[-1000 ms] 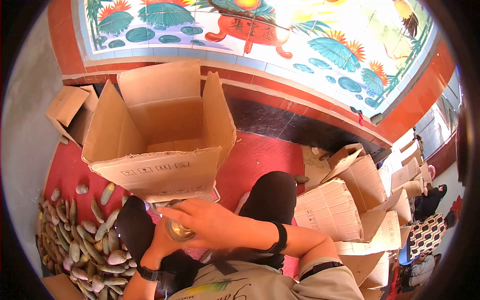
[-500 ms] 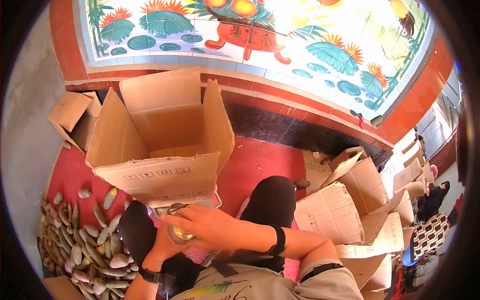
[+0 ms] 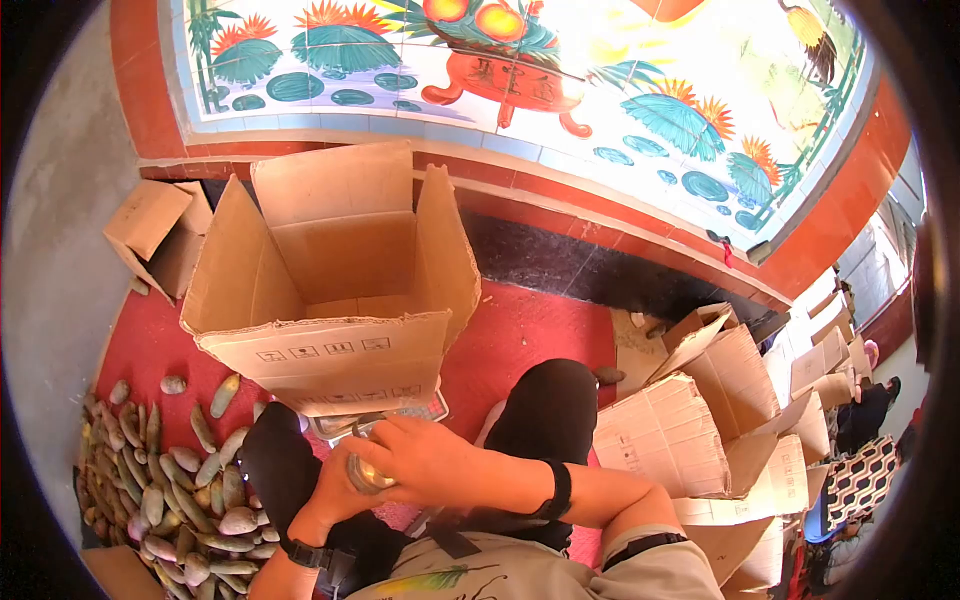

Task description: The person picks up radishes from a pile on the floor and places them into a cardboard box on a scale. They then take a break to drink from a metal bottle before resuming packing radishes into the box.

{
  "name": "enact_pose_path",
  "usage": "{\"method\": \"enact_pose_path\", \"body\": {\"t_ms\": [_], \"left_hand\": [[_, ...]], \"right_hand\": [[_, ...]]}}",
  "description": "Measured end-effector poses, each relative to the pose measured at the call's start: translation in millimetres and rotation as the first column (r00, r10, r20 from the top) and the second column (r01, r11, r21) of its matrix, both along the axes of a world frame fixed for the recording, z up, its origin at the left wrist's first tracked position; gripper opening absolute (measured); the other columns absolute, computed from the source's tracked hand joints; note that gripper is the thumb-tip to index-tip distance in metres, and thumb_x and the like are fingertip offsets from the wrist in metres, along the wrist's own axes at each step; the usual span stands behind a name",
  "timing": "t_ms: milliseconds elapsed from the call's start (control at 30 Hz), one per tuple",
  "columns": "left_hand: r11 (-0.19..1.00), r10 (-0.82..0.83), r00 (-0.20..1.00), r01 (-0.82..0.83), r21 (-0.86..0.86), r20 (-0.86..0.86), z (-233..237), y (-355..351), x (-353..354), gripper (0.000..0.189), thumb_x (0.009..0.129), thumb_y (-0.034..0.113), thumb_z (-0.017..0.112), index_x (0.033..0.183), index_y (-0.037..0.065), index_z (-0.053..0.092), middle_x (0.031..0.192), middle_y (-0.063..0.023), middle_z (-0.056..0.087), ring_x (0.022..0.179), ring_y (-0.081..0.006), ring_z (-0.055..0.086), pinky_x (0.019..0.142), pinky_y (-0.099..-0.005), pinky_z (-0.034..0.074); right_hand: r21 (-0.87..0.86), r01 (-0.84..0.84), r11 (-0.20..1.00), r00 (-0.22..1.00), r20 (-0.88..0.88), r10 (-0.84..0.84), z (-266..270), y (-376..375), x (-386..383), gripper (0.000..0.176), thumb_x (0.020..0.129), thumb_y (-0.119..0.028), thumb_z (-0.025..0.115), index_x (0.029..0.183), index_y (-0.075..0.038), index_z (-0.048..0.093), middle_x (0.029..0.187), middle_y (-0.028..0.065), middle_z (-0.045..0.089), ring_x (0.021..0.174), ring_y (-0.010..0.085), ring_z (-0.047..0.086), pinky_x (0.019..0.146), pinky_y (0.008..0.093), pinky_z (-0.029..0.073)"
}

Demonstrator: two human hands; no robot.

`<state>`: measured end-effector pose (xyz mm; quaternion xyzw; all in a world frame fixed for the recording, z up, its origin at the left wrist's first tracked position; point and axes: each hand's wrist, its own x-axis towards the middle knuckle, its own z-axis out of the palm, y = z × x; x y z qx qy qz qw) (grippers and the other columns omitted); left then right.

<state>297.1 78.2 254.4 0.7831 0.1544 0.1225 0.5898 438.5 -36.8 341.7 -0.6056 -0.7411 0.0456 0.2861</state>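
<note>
In front of my body both hands meet around a small round shiny thing (image 3: 370, 476) with a gold tint, perhaps a jar or cup; its kind cannot be made out. My left hand (image 3: 328, 492), below a dark wristwatch, is wrapped round its side. My right hand (image 3: 425, 455) lies over its top with the fingers closed about it. A large open cardboard box (image 3: 325, 365) stands just beyond my hands. Its near side bears printed symbols, and its visible inner floor is bare. A metal-edged platform (image 3: 440, 405) shows partly under the box's front.
Long root vegetables (image 3: 190, 500) lie heaped at left on the red mat (image 3: 530, 325). A smaller open box (image 3: 160, 230) stands at the back left. Several open cartons (image 3: 665, 435) crowd the right side. A tiled wall (image 3: 560, 155) rises behind; people sit far right.
The view has shifted slightly, so the surroundings appear a little lower and to the right. My right-hand fingers have curled in closer over the round thing. Both hands stay on it.
</note>
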Motion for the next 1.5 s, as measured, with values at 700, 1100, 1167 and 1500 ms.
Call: {"method": "enact_pose_path", "body": {"t_ms": [700, 1100, 1167, 1500], "left_hand": [[0.996, 0.003, 0.998, 0.003, -0.092, 0.068, 19, -9, 4, 0.053, 0.053, 0.023, 0.084, 0.094, 0.005, 0.055, 0.089, -0.0048, 0.061, 0.082, -0.0146, 0.057, 0.074, -0.0299, 0.046], [0.995, -0.083, 0.995, 0.086, 0.057, -0.061, 18, -4, 0, 0.052, 0.05, 0.018, 0.08, 0.094, 0.004, 0.057, 0.086, -0.0105, 0.06, 0.08, -0.0241, 0.058, 0.072, -0.0338, 0.045], [0.992, -0.081, 0.995, 0.087, 0.094, -0.058, 10, -3, -3, 0.054, 0.049, 0.019, 0.08, 0.096, 0.004, 0.057, 0.088, -0.0118, 0.06, 0.084, -0.0268, 0.058, 0.075, -0.0353, 0.045], [0.976, -0.138, 0.987, 0.149, 0.16, -0.077, -8, -1, -6, 0.069, 0.047, 0.019, 0.081, 0.109, 0.008, 0.054, 0.102, -0.0119, 0.057, 0.096, -0.0311, 0.053, 0.086, -0.0383, 0.041]], "right_hand": [[-0.066, 0.045, 0.997, 0.996, -0.072, -0.05, 2, -7, -1, 0.045, 0.066, -0.027, 0.07, 0.097, -0.003, 0.048, 0.085, 0.015, 0.049, 0.08, 0.0312, 0.053, 0.068, 0.0392, 0.045], [-0.269, 0.098, 0.958, 0.967, 0.254, -0.028, 23, -25, 35, 0.026, 0.067, -0.017, 0.065, 0.088, -0.005, 0.055, 0.081, 0.0126, 0.057, 0.073, 0.029, 0.06, 0.063, 0.0372, 0.048], [-0.24, 0.12, 0.963, 0.968, 0.244, -0.06, 18, -24, 37, 0.023, 0.067, -0.017, 0.064, 0.085, -0.005, 0.056, 0.079, 0.0123, 0.057, 0.072, 0.028, 0.06, 0.062, 0.0369, 0.048], [-0.318, -0.07, 0.945, 0.97, -0.243, -0.01, 29, -30, 34, 0.013, 0.073, -0.013, 0.056, 0.079, -0.002, 0.058, 0.072, 0.0143, 0.056, 0.07, 0.0321, 0.057, 0.062, 0.0408, 0.046]]}}
